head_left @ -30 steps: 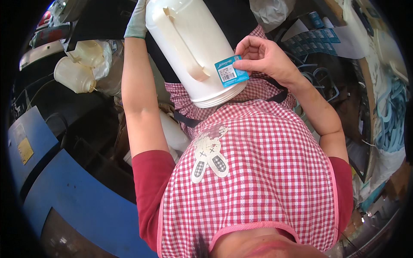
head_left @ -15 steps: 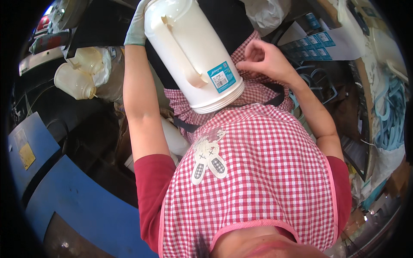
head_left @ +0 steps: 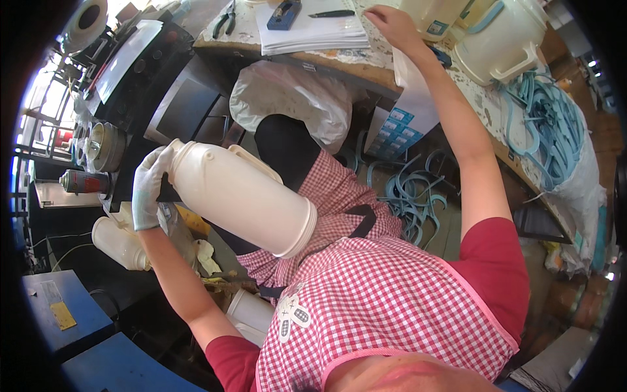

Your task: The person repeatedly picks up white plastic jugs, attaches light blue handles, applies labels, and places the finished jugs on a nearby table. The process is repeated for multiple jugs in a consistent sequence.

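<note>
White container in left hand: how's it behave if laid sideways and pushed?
The white container is likely stiff: its wall shows no sag with the gloved left hand gripping one end. Perhaps light for its size, as only one hand is on it. Its round body would probably roll until the side handle checked it.

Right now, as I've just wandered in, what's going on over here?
A person in a checked apron has a cream jug-shaped container tilted above their lap, the gloved left hand at its far end. The bare right hand is stretched out to the worktable, near a stack of white paper; whether it holds anything is hard to tell. A tangle of pale blue strips lies off to the right.
</note>
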